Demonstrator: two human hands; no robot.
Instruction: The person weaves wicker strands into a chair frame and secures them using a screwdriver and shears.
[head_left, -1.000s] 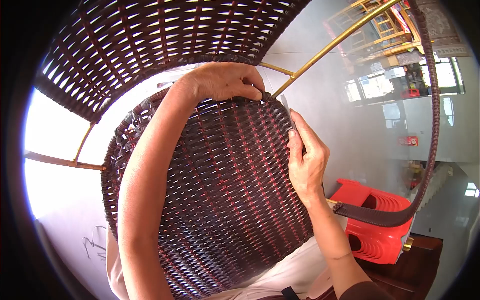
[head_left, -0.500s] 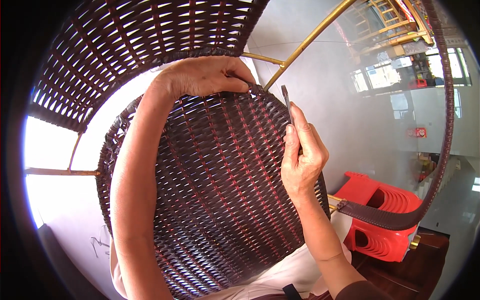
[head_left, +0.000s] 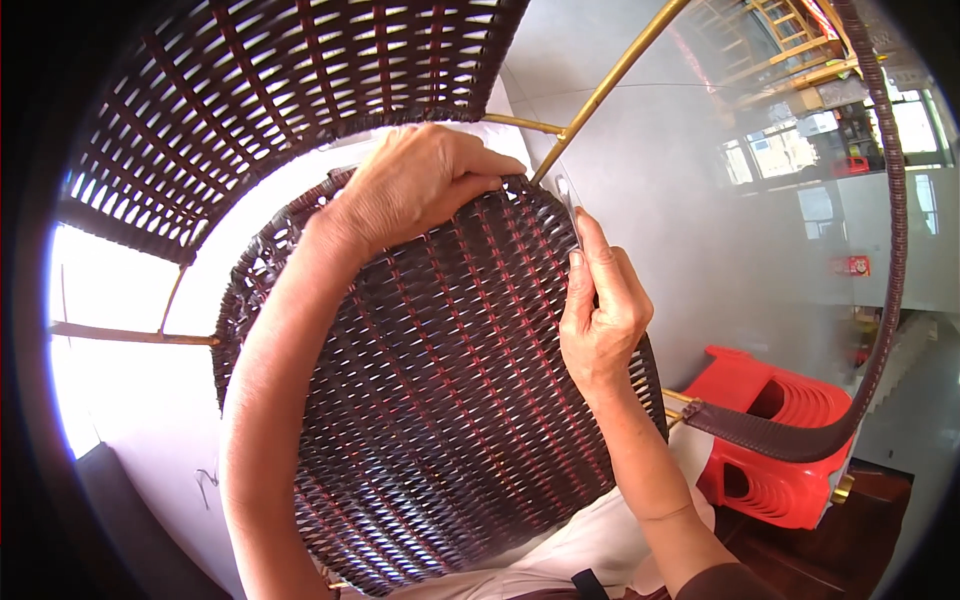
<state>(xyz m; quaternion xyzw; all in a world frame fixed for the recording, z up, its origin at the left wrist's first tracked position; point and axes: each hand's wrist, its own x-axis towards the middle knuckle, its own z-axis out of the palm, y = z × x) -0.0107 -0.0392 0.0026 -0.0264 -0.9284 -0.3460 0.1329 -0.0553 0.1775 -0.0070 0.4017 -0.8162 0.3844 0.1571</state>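
A dark brown chair seat (head_left: 450, 380) woven with red strands fills the middle in front of me. My left hand (head_left: 420, 190) is curled on its top rim, thumb and fingers pressed at the edge by the corner where a gold tube (head_left: 600, 90) passes. My right hand (head_left: 605, 310) grips a slim, flat metal tool (head_left: 568, 205), held upright along the seat's right edge with its tip above my fingers near that corner. Above the seat curves the woven backrest (head_left: 280, 80); the wrapped armrest (head_left: 885, 210) loops round the right side.
Stacked red plastic stools (head_left: 760, 385) stand at the lower right beside dark wooden furniture (head_left: 810, 555). Wooden chairs or frames (head_left: 785, 45) show at the upper right, over a glossy grey floor (head_left: 660, 170). My light trousers (head_left: 555, 560) are under the seat.
My left wrist has dropped lower over the seat, the fingers staying at the rim. My right hand and the tool sit slightly left of where they were a second ago.
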